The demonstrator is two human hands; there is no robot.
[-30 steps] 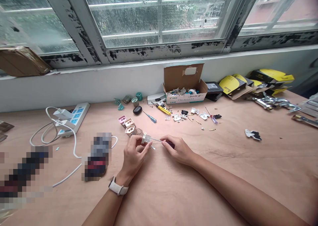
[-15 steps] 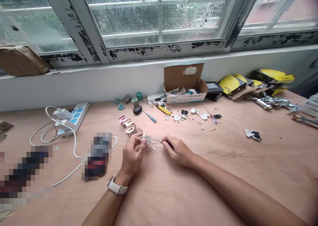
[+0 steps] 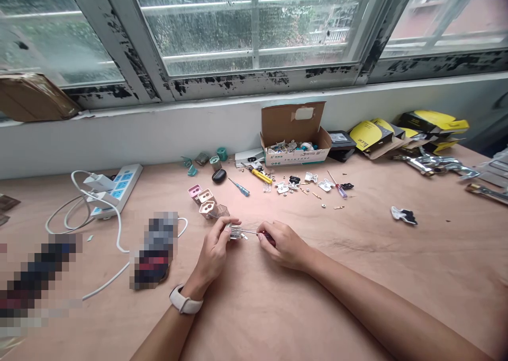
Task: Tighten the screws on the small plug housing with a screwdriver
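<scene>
My left hand (image 3: 214,247), with a pale watch band on its wrist, pinches a small clear piece with metal parts (image 3: 235,233) just above or on the table; I cannot tell which. My right hand (image 3: 283,244) is closed around the dark red handle of a screwdriver (image 3: 248,232). Its thin shaft points left and its tip reaches the clear piece. Below the shaft lies a small metal strip (image 3: 244,237). Just beyond my left fingers stand small pink, beige and white housings (image 3: 207,208), each with two round holes, beside a clear brownish cover (image 3: 223,210).
Behind my hands lie a blue screwdriver (image 3: 239,187), a yellow-handled tool (image 3: 262,177) and scattered small parts (image 3: 282,188). An open cardboard box (image 3: 297,157) of parts stands by the wall. At left are a power strip (image 3: 123,186) and white cables (image 3: 119,223); metal fittings (image 3: 432,162) lie at right.
My left hand has come down slightly with the clear piece, which now sits lower. The screwdriver has tilted a little, and more of its red handle shows.
</scene>
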